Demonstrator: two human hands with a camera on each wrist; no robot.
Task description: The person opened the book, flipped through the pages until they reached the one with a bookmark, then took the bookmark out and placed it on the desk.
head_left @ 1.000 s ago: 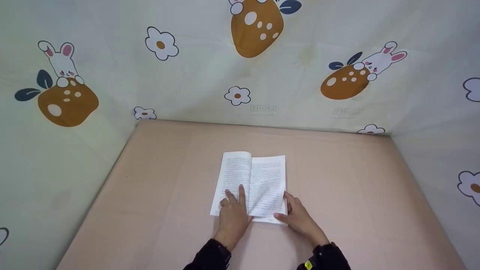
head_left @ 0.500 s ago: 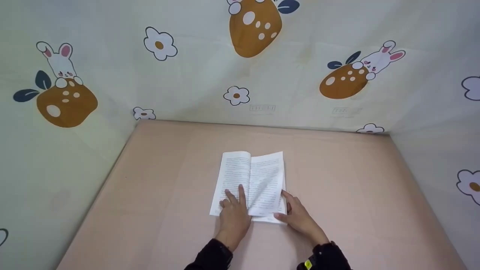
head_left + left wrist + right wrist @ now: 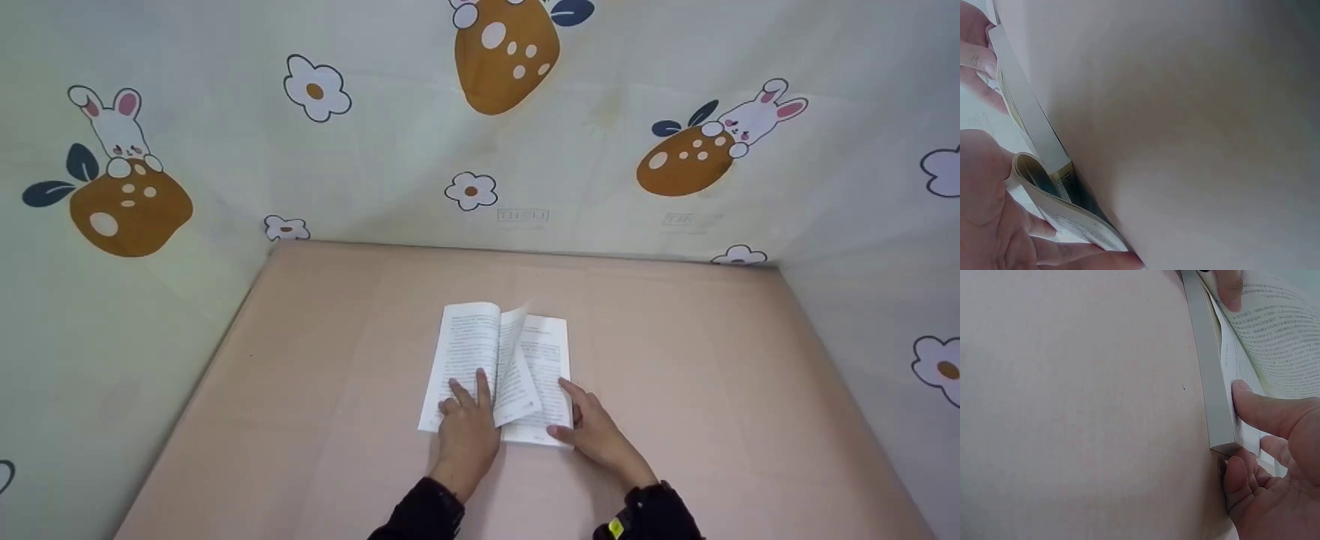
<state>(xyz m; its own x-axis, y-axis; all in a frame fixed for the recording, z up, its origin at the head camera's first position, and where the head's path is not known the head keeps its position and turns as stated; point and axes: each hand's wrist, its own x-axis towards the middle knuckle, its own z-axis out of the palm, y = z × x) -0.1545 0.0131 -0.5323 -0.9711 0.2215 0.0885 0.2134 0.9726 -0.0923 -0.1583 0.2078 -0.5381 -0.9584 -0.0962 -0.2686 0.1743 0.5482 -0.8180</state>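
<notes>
An open book (image 3: 551, 352) with printed white pages lies on the table. My left hand (image 3: 469, 439) rests on its left page with the fingers spread, pressing the page flat beside the gutter. In the left wrist view the left-hand pages (image 3: 1081, 225) curve up near the spine under that hand. A loose leaf (image 3: 517, 390) stands partly raised and bent over the right side. My right hand (image 3: 598, 439) holds the book's lower right corner. Its thumb (image 3: 1269, 410) lies on the page, while other fingers curl at the block's edge in the right wrist view.
The table (image 3: 337, 337) has a pale pink-beige covering. Walls of patterned cloth (image 3: 390, 150) with rabbits, fruit and flowers enclose its back and both sides.
The leaf that lay over the right page has swung up and leftward, uncovering the page beneath. My left hand stays in place; my right index finger has shifted slightly left.
</notes>
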